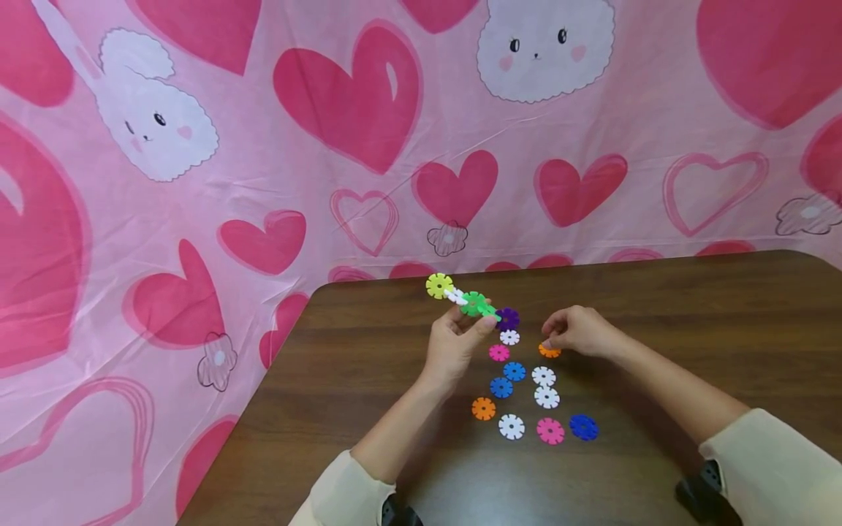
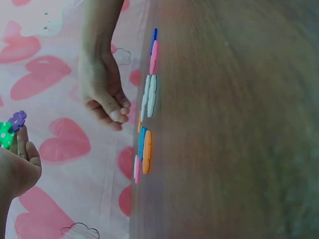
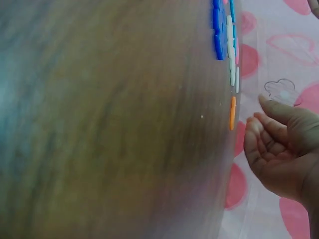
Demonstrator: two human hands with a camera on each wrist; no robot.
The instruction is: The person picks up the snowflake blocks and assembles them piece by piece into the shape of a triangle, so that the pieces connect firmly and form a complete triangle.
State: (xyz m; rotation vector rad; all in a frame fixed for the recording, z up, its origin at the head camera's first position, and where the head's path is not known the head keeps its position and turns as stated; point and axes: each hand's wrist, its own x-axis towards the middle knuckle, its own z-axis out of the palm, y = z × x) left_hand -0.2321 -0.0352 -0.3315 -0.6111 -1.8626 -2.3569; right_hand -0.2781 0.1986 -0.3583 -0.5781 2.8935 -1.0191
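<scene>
My left hand (image 1: 452,346) pinches a chain of slotted plastic flower discs (image 1: 473,303) between thumb and fingers, raised off the table. Yellow, white, green and purple discs make up the chain, the purple disc (image 2: 18,120) at its right end. Over an orange disc (image 1: 550,351) hovers my right hand (image 1: 580,332), fingers loosely bent. In the right wrist view, a gap shows between its thumb and fingers with nothing held, and that orange disc (image 3: 233,113) lies flat on the table.
Loose discs lie on the brown wooden table (image 1: 658,329), among them a white disc (image 1: 511,427), a pink disc (image 1: 550,431), a dark blue disc (image 1: 584,427) and another orange disc (image 1: 483,408). Behind the table hangs a pink heart-patterned cloth (image 1: 368,139).
</scene>
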